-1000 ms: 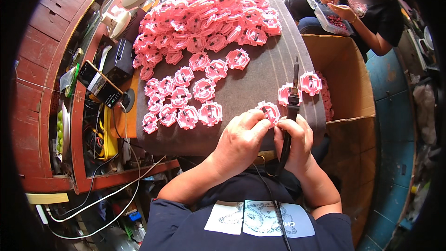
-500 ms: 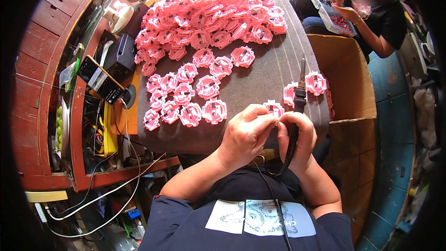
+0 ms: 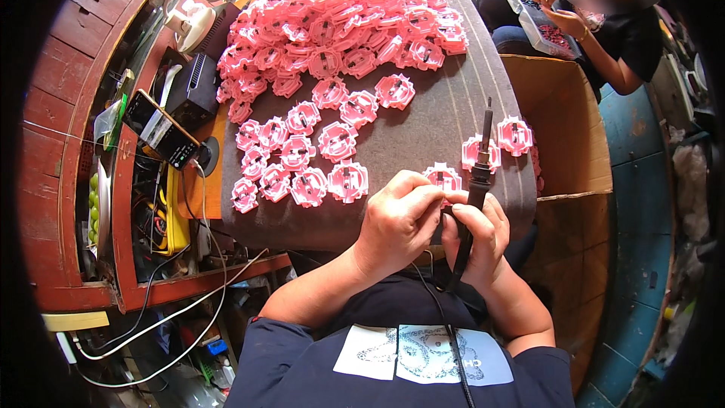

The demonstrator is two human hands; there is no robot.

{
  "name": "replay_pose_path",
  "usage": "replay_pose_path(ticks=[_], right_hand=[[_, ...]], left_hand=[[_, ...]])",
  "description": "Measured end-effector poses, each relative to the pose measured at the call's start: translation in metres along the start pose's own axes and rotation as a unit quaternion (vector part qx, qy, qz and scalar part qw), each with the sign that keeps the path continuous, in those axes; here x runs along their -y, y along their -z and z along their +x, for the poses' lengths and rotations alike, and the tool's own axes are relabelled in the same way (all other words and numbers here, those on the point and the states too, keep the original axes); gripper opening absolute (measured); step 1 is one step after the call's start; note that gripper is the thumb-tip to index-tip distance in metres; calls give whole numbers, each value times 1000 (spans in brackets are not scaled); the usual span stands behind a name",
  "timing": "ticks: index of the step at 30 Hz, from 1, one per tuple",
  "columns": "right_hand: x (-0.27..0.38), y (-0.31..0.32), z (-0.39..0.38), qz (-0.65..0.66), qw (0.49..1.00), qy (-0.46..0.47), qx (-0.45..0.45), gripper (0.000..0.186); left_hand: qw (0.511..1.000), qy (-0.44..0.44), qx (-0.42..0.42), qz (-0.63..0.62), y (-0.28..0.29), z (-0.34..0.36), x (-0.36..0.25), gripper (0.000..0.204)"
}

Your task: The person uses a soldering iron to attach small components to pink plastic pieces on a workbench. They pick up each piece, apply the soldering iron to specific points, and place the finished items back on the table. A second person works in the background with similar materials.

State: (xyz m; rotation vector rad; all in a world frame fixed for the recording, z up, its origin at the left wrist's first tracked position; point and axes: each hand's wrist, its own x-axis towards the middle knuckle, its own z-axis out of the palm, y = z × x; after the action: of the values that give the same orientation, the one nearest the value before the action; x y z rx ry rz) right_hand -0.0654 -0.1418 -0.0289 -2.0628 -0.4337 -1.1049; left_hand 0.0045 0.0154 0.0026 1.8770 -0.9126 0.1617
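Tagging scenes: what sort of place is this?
Probably a small assembly workshop: matching pink parts heaped on a table, a soldering iron in the right hand, a second person working nearby.

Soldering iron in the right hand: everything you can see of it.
The soldering iron is slim and pen-shaped: narrow dark tip, metallic-looking collar, black handle that looks like plastic. It slants across the right hand, gripped at the handle, tip pointing forward, away from the body. In this view its front end overlaps a pink piece; whether they touch isn't clear. The black cord probably belongs to it. Whether it's hot can't be seen.
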Motion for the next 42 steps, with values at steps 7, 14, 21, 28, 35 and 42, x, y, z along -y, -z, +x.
replay_pose_path(ticks=[7, 14, 21, 28, 35, 42], right_hand=[[0, 17, -7, 19, 1000, -4, 9, 38], [9, 48, -11, 11, 1000, -4, -26, 61], [25, 63, -12, 20, 1000, -8, 18, 26], [32, 68, -12, 13, 999, 1, 52, 29], [33, 67, -12, 2, 998, 4, 56, 35], [34, 67, -12, -6, 998, 9, 58, 36]], left_hand=[[999, -20, 10, 45, -1, -2, 2, 23], [998, -35, 14, 49, 0, -4, 3, 23], [997, -35, 36, 59, 3, -2, -2, 23], [996, -40, 36, 71, 3, -1, -4, 22], [996, -40, 35, 73, 2, -1, -4, 22], [996, -42, 32, 70, 1, -2, -3, 21]])
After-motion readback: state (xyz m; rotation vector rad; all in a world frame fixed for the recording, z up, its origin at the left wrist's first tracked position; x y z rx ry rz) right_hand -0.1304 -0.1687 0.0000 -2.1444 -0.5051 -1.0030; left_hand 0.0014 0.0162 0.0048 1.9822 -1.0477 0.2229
